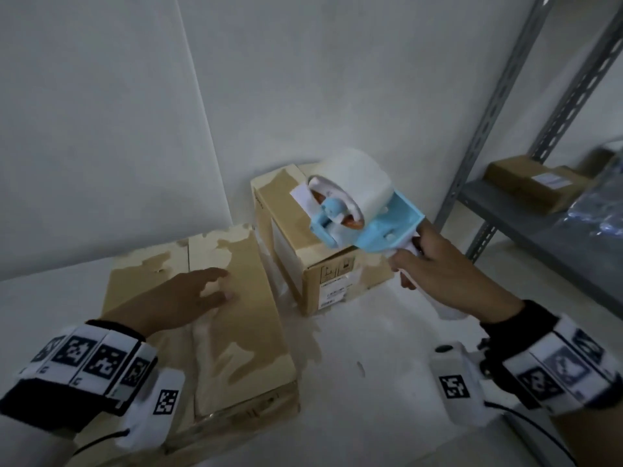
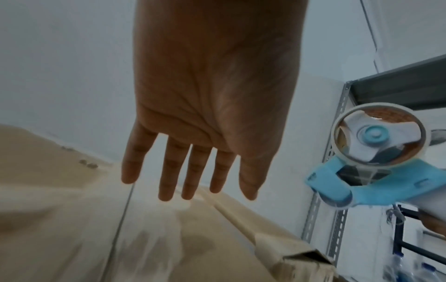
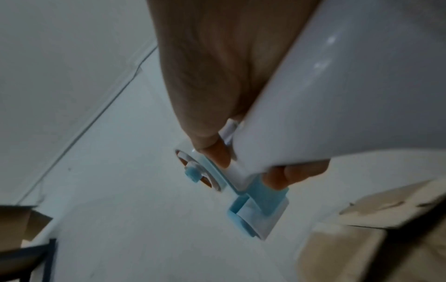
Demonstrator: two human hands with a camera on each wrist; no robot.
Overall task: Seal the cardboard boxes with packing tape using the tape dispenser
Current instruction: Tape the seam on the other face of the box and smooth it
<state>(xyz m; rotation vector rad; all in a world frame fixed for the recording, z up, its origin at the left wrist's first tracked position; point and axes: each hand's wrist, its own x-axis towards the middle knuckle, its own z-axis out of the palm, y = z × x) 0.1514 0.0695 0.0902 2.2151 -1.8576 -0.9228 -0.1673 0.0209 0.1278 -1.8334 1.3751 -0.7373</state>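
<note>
A large flat cardboard box (image 1: 236, 332) lies at the lower left, its top flaps closed with a seam down the middle (image 2: 125, 209). My left hand (image 1: 188, 298) hovers just above that top with its fingers (image 2: 169, 171) straight and spread, holding nothing. A smaller cardboard box (image 1: 296, 251) stands behind it to the right. My right hand (image 1: 435, 274) grips the white handle (image 3: 337, 95) of a blue tape dispenser (image 1: 364, 210) carrying a white tape roll (image 2: 378, 137), held in the air over the smaller box's right side.
White walls close the corner behind the boxes. A grey metal shelf rack (image 1: 505, 146) stands at the right, with a flat cardboard parcel (image 1: 536, 187) and clear plastic wrap (image 1: 596, 210) on its shelf. The boxes sit on a white surface (image 1: 371, 382).
</note>
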